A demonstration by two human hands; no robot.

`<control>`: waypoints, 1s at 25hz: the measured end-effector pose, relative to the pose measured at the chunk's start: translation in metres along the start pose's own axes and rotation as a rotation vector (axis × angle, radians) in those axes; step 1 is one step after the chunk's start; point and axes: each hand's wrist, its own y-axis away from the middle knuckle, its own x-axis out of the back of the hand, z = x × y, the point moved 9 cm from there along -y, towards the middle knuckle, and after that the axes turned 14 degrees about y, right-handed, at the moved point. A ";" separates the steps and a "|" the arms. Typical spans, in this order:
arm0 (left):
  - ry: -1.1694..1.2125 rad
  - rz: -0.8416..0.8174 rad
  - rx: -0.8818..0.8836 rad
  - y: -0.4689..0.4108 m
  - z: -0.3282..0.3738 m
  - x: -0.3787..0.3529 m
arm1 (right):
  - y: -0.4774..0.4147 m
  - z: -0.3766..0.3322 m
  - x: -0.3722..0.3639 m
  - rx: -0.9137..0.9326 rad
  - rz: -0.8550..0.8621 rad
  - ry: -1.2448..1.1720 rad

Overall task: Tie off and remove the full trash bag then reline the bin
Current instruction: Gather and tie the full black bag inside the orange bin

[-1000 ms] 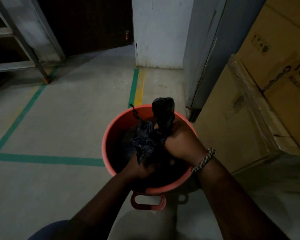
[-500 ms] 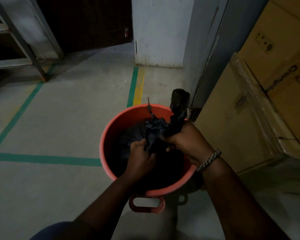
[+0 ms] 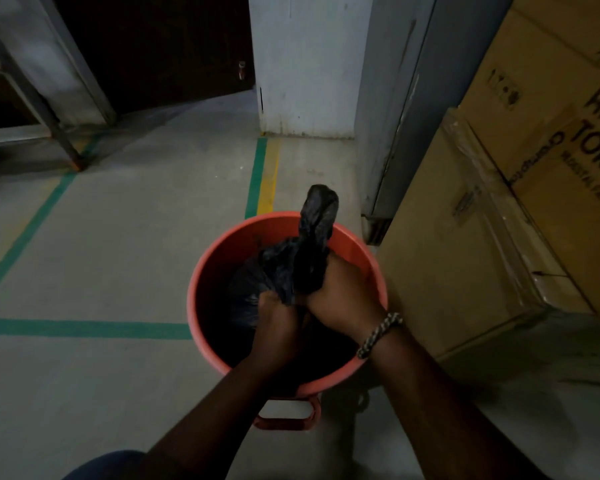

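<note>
A round orange bin [image 3: 219,261] stands on the floor below me, with a handle at its near side. Inside it sits a black trash bag [image 3: 284,268], its top gathered into a twisted neck that sticks up past the far rim. My right hand [image 3: 343,296], with a braided bracelet on the wrist, grips the neck from the right. Just to its left, my left hand [image 3: 278,327] clutches the gathered plastic lower down. The bag's body is lost in the dark of the bin.
Stacked cardboard boxes [image 3: 499,220] stand close on the right. A grey metal door or cabinet [image 3: 395,116] and a white pillar [image 3: 302,64] rise behind the bin. Green and yellow floor lines [image 3: 84,327] mark the concrete. A metal rack [image 3: 32,109] stands at the far left.
Both hands have closed in side by side on the bag's neck. The loose end that stuck out to the left is now bunched in, and the neck stands straighter.
</note>
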 end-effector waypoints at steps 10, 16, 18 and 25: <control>-0.196 -0.018 -0.115 -0.013 0.023 0.014 | -0.007 0.042 0.038 -0.220 0.176 -0.400; -0.412 -0.089 -0.253 -0.004 0.039 0.001 | -0.001 0.107 0.010 -0.713 0.073 -0.872; -0.466 -0.101 -0.283 -0.003 0.040 -0.002 | 0.001 0.119 0.002 -0.785 0.111 -0.894; -0.378 0.047 -0.141 -0.002 0.033 0.012 | -0.008 0.107 0.040 -0.517 0.267 -0.244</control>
